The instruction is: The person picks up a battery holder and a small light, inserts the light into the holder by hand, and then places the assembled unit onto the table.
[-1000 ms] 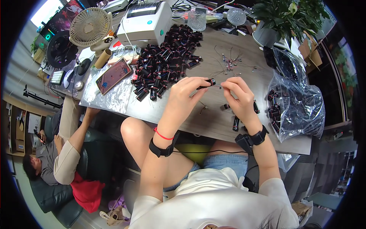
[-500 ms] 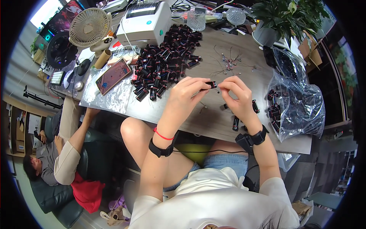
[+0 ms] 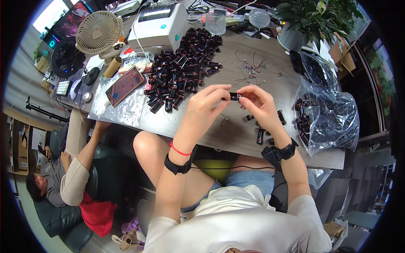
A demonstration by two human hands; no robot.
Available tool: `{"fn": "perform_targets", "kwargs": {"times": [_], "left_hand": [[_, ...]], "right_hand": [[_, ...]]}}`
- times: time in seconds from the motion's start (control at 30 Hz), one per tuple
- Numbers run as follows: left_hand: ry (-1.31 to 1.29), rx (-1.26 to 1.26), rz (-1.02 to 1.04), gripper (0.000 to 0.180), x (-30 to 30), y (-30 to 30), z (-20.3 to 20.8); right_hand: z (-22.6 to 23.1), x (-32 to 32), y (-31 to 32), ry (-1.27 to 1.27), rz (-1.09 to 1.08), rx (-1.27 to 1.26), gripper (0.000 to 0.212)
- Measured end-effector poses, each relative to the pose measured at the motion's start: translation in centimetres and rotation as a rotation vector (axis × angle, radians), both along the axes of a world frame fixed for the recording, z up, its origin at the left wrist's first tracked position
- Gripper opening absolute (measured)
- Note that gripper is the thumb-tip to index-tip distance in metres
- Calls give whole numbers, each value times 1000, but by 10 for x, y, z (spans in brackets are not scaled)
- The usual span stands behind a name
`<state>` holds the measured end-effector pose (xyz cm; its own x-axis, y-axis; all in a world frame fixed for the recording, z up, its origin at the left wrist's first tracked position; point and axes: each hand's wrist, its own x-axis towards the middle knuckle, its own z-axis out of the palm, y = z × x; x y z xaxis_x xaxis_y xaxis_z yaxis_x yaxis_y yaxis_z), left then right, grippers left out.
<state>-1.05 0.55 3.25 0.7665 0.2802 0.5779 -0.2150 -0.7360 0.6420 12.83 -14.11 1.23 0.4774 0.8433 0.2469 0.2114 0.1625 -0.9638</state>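
Hands barely shifted since earlier, still raised together over the worktop (image 3: 236,130). Left hand (image 3: 202,110) and right hand (image 3: 259,103) both pinch one small black cylinder part (image 3: 233,96) between fingertips, held above the worktop. Pile of black parts (image 3: 181,74) behind, clear bag (image 3: 327,114) right.

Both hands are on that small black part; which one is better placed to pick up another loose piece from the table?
Right, probably. The right hand sits just above the loose black cylinders on the table. The left hand is farther from them, nearer the big pile. Both pinch the small black part.
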Motion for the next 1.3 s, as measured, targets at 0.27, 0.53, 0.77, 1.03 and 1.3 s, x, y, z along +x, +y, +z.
{"fn": "perform_targets", "kwargs": {"times": [0.27, 0.53, 0.77, 1.03, 1.3], "left_hand": [[-21, -5, 27, 9, 5, 0, -6], [145, -293, -46, 8, 7, -5, -9], [147, -381, -19, 11, 6, 2, -15], [168, -396, 1, 11, 3, 6, -14], [103, -250, -16, 7, 5, 0, -15]], "right_hand": [[-7, -4, 5, -351, -123, 107, 19], [-4, -4, 4, -534, -126, 28, 18], [2, -2, 3, -627, -48, 197, 26], [2, -9, 1, -818, 29, 132, 25], [-3, -8, 5, -596, -44, 87, 13]]}}
